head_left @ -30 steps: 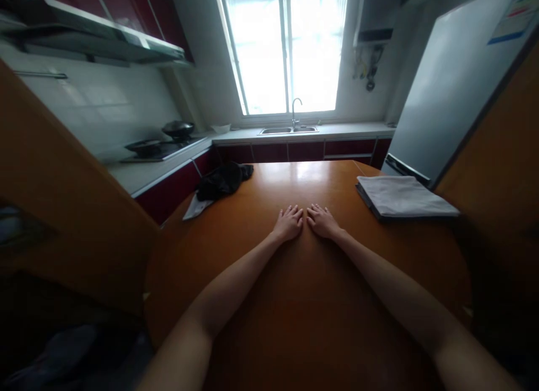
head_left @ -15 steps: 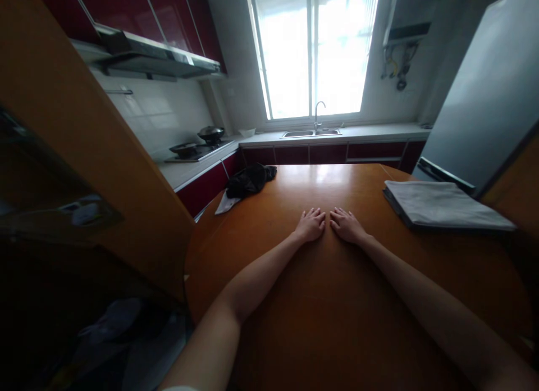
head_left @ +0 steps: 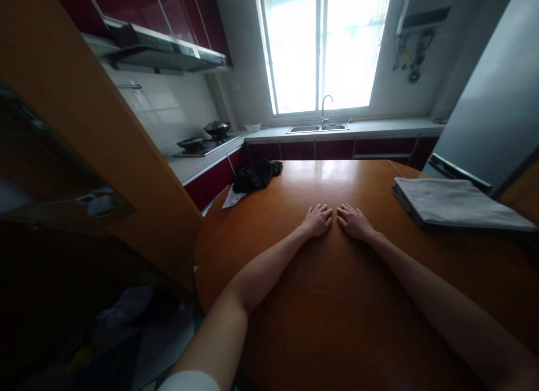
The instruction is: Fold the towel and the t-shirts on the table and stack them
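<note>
My left hand [head_left: 318, 220] lies flat on the wooden table [head_left: 328, 278], fingers apart, holding nothing. Just to its right, my right hand [head_left: 354, 222] also rests palm down with its fingers spread and nothing in it. A narrow gap separates the two hands. Folded grey cloth [head_left: 457, 203] lies on the table to the right of my right hand. A crumpled black item [head_left: 255, 176], with a white piece [head_left: 233, 198] under its near end, sits at the far left of the tabletop.
Beyond the table, a counter holds a sink [head_left: 318, 128] and a stove [head_left: 206, 146] with a lidded pan [head_left: 217, 128]. A fridge [head_left: 492, 93] stands at the right. An orange-brown wooden panel [head_left: 138, 194] rises at the left.
The view has shifted slightly, so the room and table appear a little further right and higher. Both hands stay flat in the same place on the table.
</note>
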Tool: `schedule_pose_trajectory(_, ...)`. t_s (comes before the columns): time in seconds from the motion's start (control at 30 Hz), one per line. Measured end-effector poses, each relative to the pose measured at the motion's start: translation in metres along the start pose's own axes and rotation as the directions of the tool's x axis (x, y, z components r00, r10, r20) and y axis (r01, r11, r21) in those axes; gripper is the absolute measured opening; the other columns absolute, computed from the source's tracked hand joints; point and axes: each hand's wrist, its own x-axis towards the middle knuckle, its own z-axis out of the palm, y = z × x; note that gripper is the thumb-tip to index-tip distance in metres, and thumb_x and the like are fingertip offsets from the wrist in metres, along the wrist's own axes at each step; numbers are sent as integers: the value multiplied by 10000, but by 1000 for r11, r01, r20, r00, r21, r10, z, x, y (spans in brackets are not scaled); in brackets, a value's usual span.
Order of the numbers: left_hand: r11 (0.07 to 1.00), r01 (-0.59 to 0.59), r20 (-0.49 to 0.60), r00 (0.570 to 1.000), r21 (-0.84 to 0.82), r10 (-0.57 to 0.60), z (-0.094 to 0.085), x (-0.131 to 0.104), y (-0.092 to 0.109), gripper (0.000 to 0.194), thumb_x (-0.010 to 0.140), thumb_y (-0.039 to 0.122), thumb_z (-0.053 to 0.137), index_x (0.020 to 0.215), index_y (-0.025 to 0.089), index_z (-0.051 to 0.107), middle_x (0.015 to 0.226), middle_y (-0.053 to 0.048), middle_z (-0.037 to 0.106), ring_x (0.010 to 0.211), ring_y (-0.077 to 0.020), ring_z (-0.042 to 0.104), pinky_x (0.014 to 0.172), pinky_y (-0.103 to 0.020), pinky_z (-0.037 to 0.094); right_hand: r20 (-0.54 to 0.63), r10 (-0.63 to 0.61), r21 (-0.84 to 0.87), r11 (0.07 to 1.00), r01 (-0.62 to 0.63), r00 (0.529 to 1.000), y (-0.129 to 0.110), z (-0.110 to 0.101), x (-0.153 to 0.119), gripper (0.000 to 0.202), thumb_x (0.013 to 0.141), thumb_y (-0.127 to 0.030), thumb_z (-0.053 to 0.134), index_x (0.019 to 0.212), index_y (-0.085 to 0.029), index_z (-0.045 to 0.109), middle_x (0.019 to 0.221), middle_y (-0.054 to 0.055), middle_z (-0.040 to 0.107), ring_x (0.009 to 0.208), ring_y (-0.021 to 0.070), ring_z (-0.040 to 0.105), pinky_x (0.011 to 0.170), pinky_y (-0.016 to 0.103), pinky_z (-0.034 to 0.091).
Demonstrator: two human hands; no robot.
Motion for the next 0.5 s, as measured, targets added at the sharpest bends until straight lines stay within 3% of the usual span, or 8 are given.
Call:
schedule_pose_trajectory(0.1,991,130,-86,988,-9,-130,-16,5,-23,375,932,397,557,1285,322,657,1566,5,465,1412,-252,441,1158,-458,369,5,-6,-3,1000,6,1000,1,0,0,511,1012,-388,399,1467,-183,511,1605,153,378,1504,284,304,1198,517,248)
schedule_pose_trajectory(0.17,955,296,-190,937,-14,-294,-34,5,-52,392,937,304,513,1300,251,651,1598,-54,413,1391,-286,455,1136,-490,389,5,-14,-4,1000,14,1000,1,-1,-1,507,1009,-388,400,1454,-181,525,1604,155,380,1500,291,312,1193,524,259)
schedule_pose_trajectory(0.3,788,609,-387,708,-90,-591,-74,-17,-126,508,949,191,389,1425,79,530,1618,-189,324,1400,-345,416,1127,-511,388,-2,-20,-16,1000,20,1000,-1,-3,-2,516,1001,-388,402,1445,-161,533,1596,162,391,1493,296,325,1190,526,270)
schedule_pose_trajectory(0.4,660,737,-443,547,-149,-711,-90,-39,-171,520,940,205,411,1435,87,519,1599,-208,343,1409,-385,386,1111,-563,384,-9,-3,-24,1000,3,1000,-3,-3,-3,526,998,-390,399,1445,-148,534,1595,161,393,1489,298,333,1195,519,269)
schedule_pose_trajectory(0.5,601,784,-458,482,-155,-747,-96,-47,-198,489,928,258,463,1393,159,575,1610,-171,338,1423,-401,354,1086,-598,386,-20,10,-24,1000,-10,1000,-3,-1,-2,525,995,-400,396,1439,-162,542,1590,150,404,1488,297,337,1194,517,274)
